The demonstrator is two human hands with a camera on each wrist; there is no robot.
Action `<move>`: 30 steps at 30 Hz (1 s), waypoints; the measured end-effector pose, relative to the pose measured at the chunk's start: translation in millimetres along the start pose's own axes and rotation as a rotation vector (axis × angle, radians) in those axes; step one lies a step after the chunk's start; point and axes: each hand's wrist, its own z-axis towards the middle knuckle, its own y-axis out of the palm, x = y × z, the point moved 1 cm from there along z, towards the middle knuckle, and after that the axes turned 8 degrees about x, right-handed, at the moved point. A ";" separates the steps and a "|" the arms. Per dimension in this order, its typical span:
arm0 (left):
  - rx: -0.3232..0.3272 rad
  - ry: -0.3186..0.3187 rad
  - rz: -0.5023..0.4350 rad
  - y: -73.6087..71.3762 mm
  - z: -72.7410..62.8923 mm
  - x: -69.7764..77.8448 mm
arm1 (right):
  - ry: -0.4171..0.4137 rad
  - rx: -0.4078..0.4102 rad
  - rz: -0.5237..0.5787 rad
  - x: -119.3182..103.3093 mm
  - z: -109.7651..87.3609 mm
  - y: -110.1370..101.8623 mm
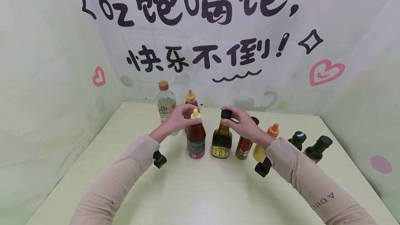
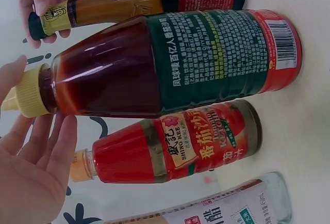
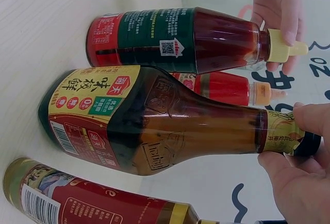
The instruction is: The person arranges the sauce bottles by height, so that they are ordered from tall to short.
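My left hand (image 1: 178,118) pinches the pale yellow cap of a dark red ketchup bottle (image 1: 196,141) between thumb and fingers. Green and red label parts of this bottle fill the middle of the left wrist view. To its right stands a brown soy sauce bottle (image 1: 222,136) with a yellow label, its black cap and neck gripped by my right hand (image 1: 242,123). In the right wrist view the thumb and a finger lie on either side of the soy sauce bottle's neck (image 3: 227,126). Both bottles are upright on the table (image 1: 200,190), a small gap between them.
Behind the left hand stand a clear bottle (image 1: 165,98) with a brown cap and another ketchup bottle (image 2: 124,154). Right of the soy sauce are a red-labelled bottle (image 1: 243,147), a yellow squeeze bottle (image 1: 259,152) and two dark bottles, one green-capped (image 1: 315,151). A lettered cloth backdrop (image 1: 200,89) rises behind.
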 end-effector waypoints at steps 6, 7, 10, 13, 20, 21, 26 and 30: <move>-0.002 -0.048 0.031 3.2 -1.6 -5.8 | 0.006 -0.004 -0.016 0.0 -0.6 -0.7; -0.002 -0.054 0.036 3.6 -1.7 -6.6 | 0.008 -0.004 -0.018 -0.3 -0.6 -0.9; -0.005 -0.048 0.037 4.7 -1.7 -7.6 | 0.015 -0.002 -0.027 -1.3 -0.3 -1.6; -0.014 -0.044 0.042 5.3 -1.5 -8.8 | 0.016 -0.003 -0.033 -1.7 0.2 -2.3; -0.030 -0.037 0.038 5.3 -0.6 -13.8 | -0.007 -0.005 -0.054 -2.6 1.4 -3.1; -0.031 -0.038 0.035 5.0 -0.4 -14.6 | -0.009 -0.005 -0.059 -2.5 1.8 -3.1; -0.031 -0.045 0.001 4.9 0.6 -16.8 | -0.002 -0.010 -0.062 -5.4 1.7 -3.4; -0.024 -0.064 -0.026 5.8 -0.1 -16.3 | 0.007 -0.015 -0.067 -6.4 1.7 -3.6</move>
